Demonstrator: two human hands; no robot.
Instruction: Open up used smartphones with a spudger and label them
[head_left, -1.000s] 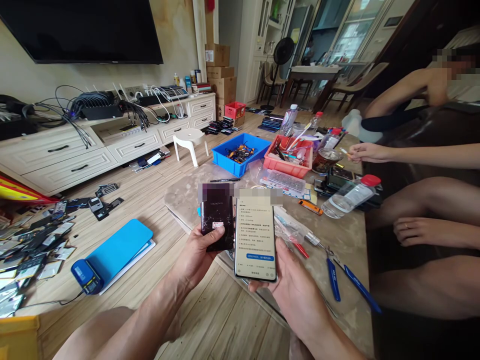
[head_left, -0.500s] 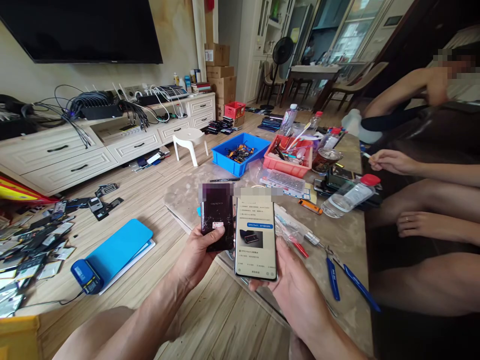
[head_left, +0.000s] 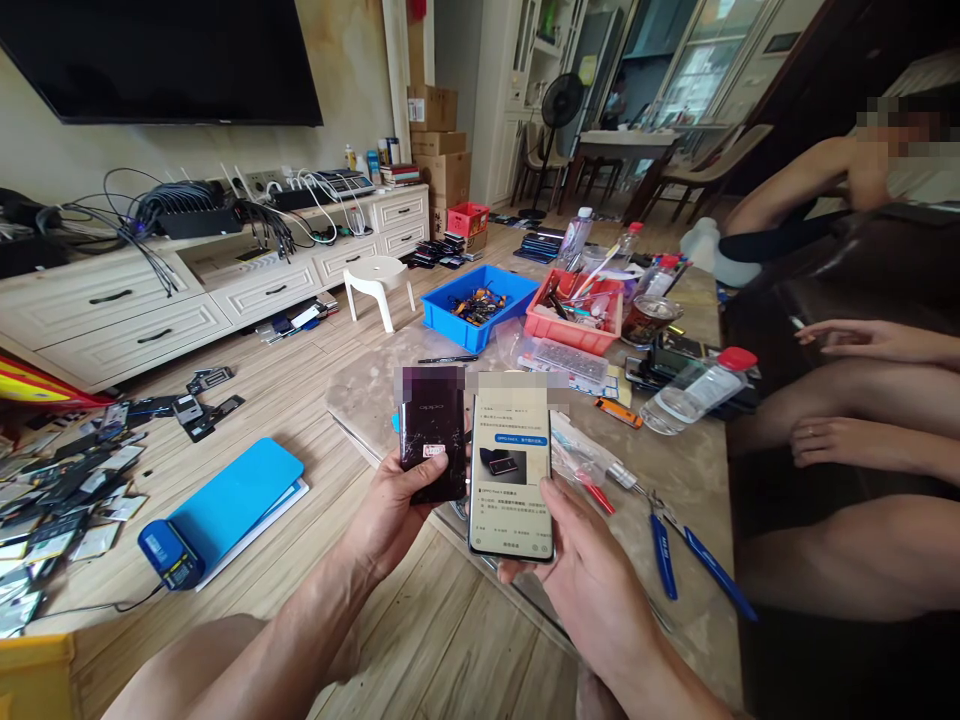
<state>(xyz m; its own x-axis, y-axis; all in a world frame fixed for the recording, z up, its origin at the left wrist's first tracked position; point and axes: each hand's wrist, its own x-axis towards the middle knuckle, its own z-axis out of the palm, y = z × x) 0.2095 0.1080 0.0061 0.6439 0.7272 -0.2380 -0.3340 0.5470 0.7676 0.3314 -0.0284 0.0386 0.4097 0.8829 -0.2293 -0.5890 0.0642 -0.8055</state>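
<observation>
A dark phone (head_left: 433,430) with scratches, an OPPO mark and a small white-and-red label shows its back; my left hand (head_left: 397,495) is closed round it, thumb at the label. Beside it, my right hand (head_left: 574,530) grips a lit phone (head_left: 510,515) from below and the right. Its screen carries text, a blue message bubble and a picture of a dark phone. Both phones are upright, side by side, above the near edge of the low table (head_left: 697,510).
Beyond the phones stand a blue bin (head_left: 442,325) of small parts and a red bin (head_left: 574,335) of tools. Blue-handled cutters (head_left: 664,555) and a bottle (head_left: 686,405) lie at right. A blue folder (head_left: 240,500) and piled phone parts (head_left: 82,490) cover floor at left. Another person's hand (head_left: 825,440) rests at right.
The text and picture on the lit phone's screen have moved up, and my right thumb has shifted onto the screen's edge. The other person's upper hand has moved right.
</observation>
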